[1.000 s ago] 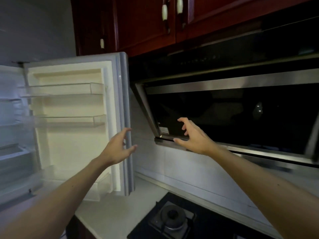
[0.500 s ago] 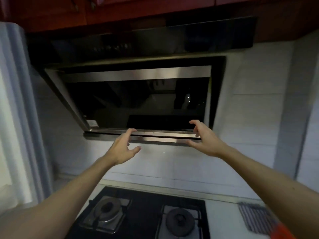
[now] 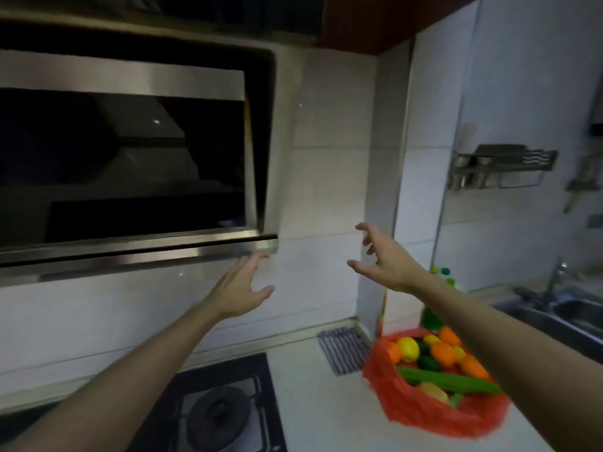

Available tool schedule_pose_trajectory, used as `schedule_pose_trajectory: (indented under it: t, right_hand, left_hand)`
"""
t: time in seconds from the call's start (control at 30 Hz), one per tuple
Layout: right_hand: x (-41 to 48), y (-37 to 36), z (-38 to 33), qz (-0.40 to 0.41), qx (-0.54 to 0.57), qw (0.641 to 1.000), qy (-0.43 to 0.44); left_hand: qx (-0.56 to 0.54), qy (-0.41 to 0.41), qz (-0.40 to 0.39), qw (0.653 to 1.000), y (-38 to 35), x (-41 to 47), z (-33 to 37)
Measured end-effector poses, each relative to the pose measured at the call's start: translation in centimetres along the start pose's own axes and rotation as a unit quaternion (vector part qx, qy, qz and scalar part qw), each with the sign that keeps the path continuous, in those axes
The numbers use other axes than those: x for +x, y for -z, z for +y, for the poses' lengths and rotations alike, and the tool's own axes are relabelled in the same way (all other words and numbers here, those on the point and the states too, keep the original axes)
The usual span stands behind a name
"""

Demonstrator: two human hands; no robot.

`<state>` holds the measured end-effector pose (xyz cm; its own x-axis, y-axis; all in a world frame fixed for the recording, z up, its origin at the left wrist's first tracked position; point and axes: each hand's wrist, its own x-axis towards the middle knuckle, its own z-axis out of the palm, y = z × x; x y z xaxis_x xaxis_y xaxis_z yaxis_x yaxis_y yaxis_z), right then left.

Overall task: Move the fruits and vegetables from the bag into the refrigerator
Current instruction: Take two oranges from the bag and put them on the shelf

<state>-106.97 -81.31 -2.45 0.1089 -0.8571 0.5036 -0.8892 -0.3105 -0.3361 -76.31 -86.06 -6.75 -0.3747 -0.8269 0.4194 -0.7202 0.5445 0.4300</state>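
Note:
A red plastic bag (image 3: 421, 409) stands open on the white counter at the lower right. Inside lie several fruits and vegetables: a yellow lemon (image 3: 408, 349), orange pieces (image 3: 442, 353), and a long green vegetable (image 3: 447, 381). My left hand (image 3: 241, 288) hangs in the air in front of the tiled wall, fingers spread and holding nothing. My right hand (image 3: 381, 256) is raised above the bag, fingers loosely curved, empty too. My right forearm hides the bag's right side. The refrigerator is out of view.
A black range hood (image 3: 130, 164) juts out at the upper left, just above my left hand. A gas hob (image 3: 222, 409) lies below. A striped cloth (image 3: 342, 349) lies by the wall corner. A steel sink (image 3: 554, 311) with tap and a wall rack (image 3: 499, 168) are at the right.
My view has swung right, from the open refrigerator door past the hood to the counter with the bag. Both hands moved right with it, still empty.

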Motion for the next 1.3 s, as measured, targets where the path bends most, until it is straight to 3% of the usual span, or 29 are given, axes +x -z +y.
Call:
schedule_pose_trajectory:
  t: [0.3,0.73,1.3]
  right_hand:
    - [-5.9,2.3,7.7,0.010,-0.065,0.990,-0.129]
    - [-14.0,5.0,13.2,0.039,-0.090,0.969,-0.228]
    - [-20.3,3.5,19.6,0.067,-0.096,0.937,-0.330]
  left_hand:
    - [-0.076,-0.088,-0.090,0.989,-10.9,5.5,4.4]
    - [-0.148,-0.182,-0.187,0.954,-21.1,9.2,11.4]
    - [-0.147,-0.244,-0.233,0.930,-30.5,12.0,16.8]
